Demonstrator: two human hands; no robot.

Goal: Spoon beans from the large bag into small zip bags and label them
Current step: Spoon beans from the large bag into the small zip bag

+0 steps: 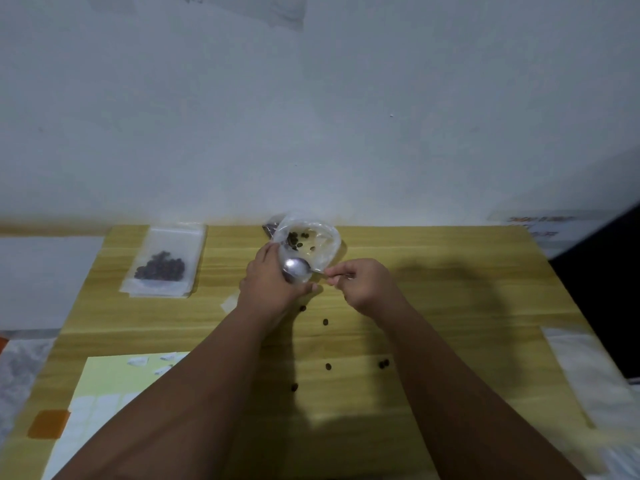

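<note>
My left hand (268,284) grips the lower part of a clear plastic bag (317,242) that holds a few dark beans, its mouth standing open toward me. In my right hand (360,284) the handle of a metal spoon (298,268) is pinched; the spoon's bowl rests against the bag's near side, just above my left fingers, and looks empty. A small zip bag (162,261) with a heap of dark beans lies flat at the table's far left. Several loose beans (325,322) are scattered on the wooden table (450,306) near my forearms.
A pale yellow label sheet (104,382) with white stickers lies at the near left, an orange square (48,424) beside it. White plastic (588,372) lies along the table's right edge. A dark packet (270,230) sits behind the clear bag, against the wall.
</note>
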